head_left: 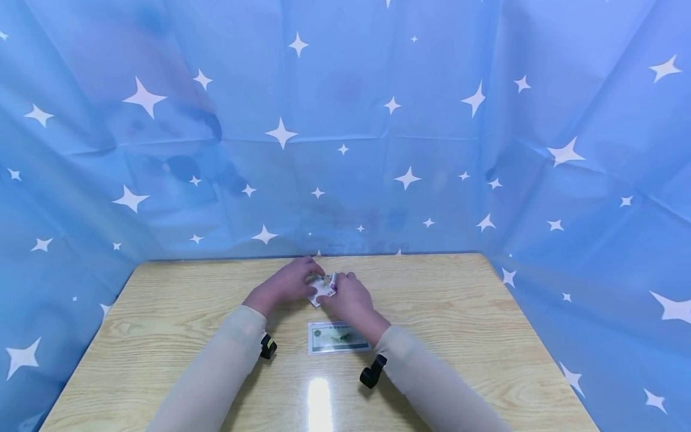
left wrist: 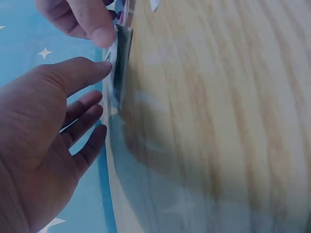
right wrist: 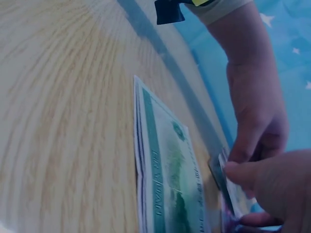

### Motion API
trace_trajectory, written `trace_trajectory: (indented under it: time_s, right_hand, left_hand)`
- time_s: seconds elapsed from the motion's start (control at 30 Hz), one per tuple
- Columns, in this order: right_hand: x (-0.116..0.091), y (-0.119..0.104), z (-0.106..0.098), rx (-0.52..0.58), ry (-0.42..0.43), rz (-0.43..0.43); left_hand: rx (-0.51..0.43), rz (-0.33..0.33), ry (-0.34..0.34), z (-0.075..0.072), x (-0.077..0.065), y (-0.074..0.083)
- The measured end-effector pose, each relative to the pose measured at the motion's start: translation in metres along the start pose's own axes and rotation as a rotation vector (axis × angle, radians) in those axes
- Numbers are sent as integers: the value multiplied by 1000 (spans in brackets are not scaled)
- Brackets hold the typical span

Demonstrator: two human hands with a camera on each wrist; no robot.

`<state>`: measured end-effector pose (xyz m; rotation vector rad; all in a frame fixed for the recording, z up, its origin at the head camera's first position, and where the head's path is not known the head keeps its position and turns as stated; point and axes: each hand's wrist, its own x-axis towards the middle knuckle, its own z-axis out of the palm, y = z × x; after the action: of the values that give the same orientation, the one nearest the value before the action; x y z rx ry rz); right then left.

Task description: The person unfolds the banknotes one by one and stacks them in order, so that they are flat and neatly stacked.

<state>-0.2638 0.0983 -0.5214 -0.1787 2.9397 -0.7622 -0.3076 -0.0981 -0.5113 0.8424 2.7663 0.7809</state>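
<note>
Near the table's far edge, both hands meet at a small, flat, white printed packet (head_left: 322, 290). My left hand (head_left: 291, 281) pinches it from the left, with the thumb on its face and the other fingers spread loosely in the left wrist view. From the right, my right hand (head_left: 351, 297) grips the packet's other side, its thumb at the near edge. A purple-and-white part (head_left: 333, 281) shows by the right fingers. Seen from the left wrist, the packet (left wrist: 120, 65) is thin with a dark side. Fingers partly hide it.
On the wooden table (head_left: 459, 360), nearer to me, lies a layered green-and-white paper stack (right wrist: 167, 165) printed like a banknote, partly under the right wrist. A blue curtain with white stars (head_left: 345, 198) stands right behind the table. Black wrist cameras (head_left: 371, 375) hang below the sleeves.
</note>
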Motion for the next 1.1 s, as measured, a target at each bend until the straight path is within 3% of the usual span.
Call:
trace_trajectory:
  time_s: [0.27,0.67,0.93,1.1]
  right_hand:
    - [0,1,6,-2,33,-8]
    - [-1,6,9,128,58,-3]
    - [0,10,10,251,86,-57]
    - [-1,11,8,384,104,-83]
  left_hand:
    - [42,-34,-24,8,3,-5]
    - [36,-28,-10,12,5,-8]
    - [-26,-9,59,16,4,-12]
    - [-116,-18,117,17,3,-14]
